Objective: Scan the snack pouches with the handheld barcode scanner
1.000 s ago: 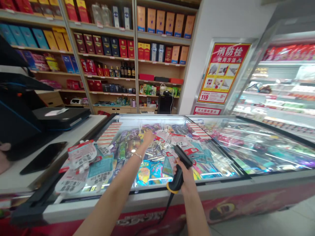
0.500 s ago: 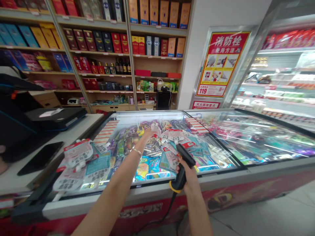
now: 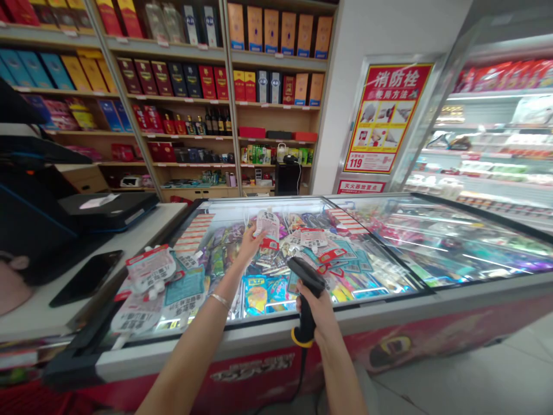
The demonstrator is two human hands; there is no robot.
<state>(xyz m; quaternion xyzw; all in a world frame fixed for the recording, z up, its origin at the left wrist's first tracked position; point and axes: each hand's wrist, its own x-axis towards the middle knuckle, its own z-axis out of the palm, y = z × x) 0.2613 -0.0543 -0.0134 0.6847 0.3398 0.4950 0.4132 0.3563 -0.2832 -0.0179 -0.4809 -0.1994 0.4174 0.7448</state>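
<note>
My left hand [image 3: 249, 245], with a bracelet on the wrist, is closed on the edge of a white and red spouted pouch [image 3: 268, 226], held over the freezer's glass top with its printed face toward me. My right hand [image 3: 323, 314] is wrapped round the handle of a black and yellow barcode scanner [image 3: 307, 275]; its head tilts up and left, below the pouch. To the right, several similar pouches [image 3: 315, 237] lie on the glass with teal backs showing on some. Another heap of pouches [image 3: 151, 271] lies at the left end of the glass.
The chest freezer [image 3: 259, 340] has a pale front rim and frozen packets under its glass. On the left counter lie a dark phone [image 3: 88, 276] and a black device with paper [image 3: 110, 208]. Boxed-goods shelves [image 3: 181, 101] stand behind, and a lit display fridge [image 3: 496, 144] at right.
My left hand has raised the pouch and turned its printed side toward me. The scanner in my right hand has shifted left, closer to the pouch. The view has moved slightly.
</note>
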